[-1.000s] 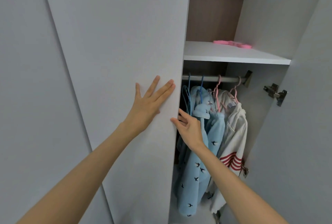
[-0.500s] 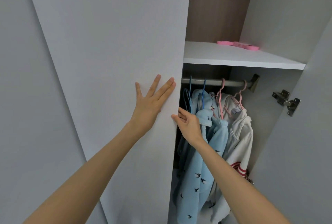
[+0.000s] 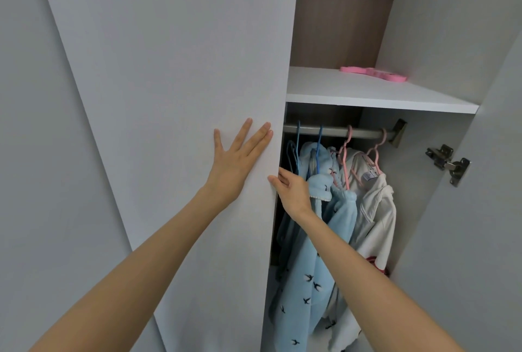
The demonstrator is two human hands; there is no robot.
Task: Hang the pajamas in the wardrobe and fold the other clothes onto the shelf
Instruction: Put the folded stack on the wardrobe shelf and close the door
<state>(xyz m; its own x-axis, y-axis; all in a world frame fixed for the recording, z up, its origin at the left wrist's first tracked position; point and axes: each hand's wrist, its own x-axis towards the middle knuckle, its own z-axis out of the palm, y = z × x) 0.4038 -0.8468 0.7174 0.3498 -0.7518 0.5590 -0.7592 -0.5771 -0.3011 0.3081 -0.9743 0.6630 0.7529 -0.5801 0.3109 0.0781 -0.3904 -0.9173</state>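
Well, the left hand (image 3: pixel 234 166) lies flat, fingers (image 3: pixel 244 133) spread on the door (image 3: pixel 169 69), the right hand (image 3: pixel 292 190) pinching its edge, while the blue pajamas (image 3: pixel 299 289) hanging at lower centre look soft, light and floppy, best lifted by the blue hanger (image 3: pixel 318 151).

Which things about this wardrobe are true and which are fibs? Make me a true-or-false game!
1. The left hand lies flat on the wardrobe door. True.
2. The right hand holds a pink hanger. False: it holds the door's edge.
3. A blue bird-print pajama hangs from the rail. True.
4. The shelf carries a pile of folded clothes. False: only a flat pink object lies there.
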